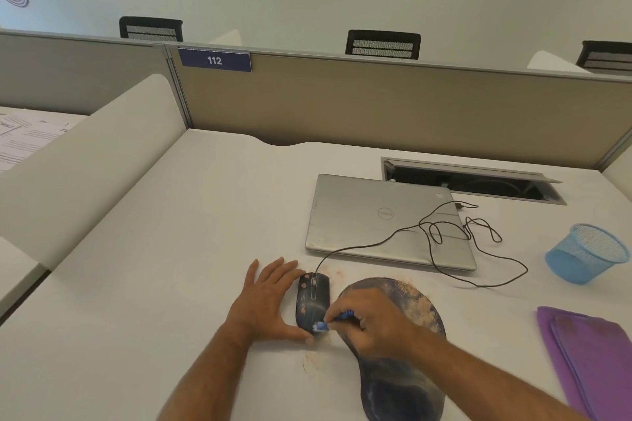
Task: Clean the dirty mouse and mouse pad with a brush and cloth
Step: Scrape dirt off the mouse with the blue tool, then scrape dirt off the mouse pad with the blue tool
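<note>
We view a desk from above. On it, from largest to smallest: a closed laptop at the far right; a dark pad nearer us, dusted with brown dirt along its far and right edge; a folded cloth at the right edge, untouched; a blue mesh cup beyond the cloth; and a corded mouse, which sits on the bare desk just left of the pad, its top spotted with dirt. Its cable runs in loose loops across the laptop lid.

Our left hand lies against the mouse's left flank, fingers straight along the side and thumb curving round the near end, bracing it. Our right hand, resting over the pad, pinches a small blue brush; its bristles touch the near right part of the mouse.

We judge the brushing of the mouse to be under way, with the pad and the cloth stage not yet done.

Risks from here:
- Dirt swept off the mouse falls on the desk, where a smear already lies near us.
- The right wrist may rub the pad's dirt deeper in.
- A hard stroke may skid the mouse if the left hand's brace slackens.
- The looped cable may drag over the laptop.
</note>
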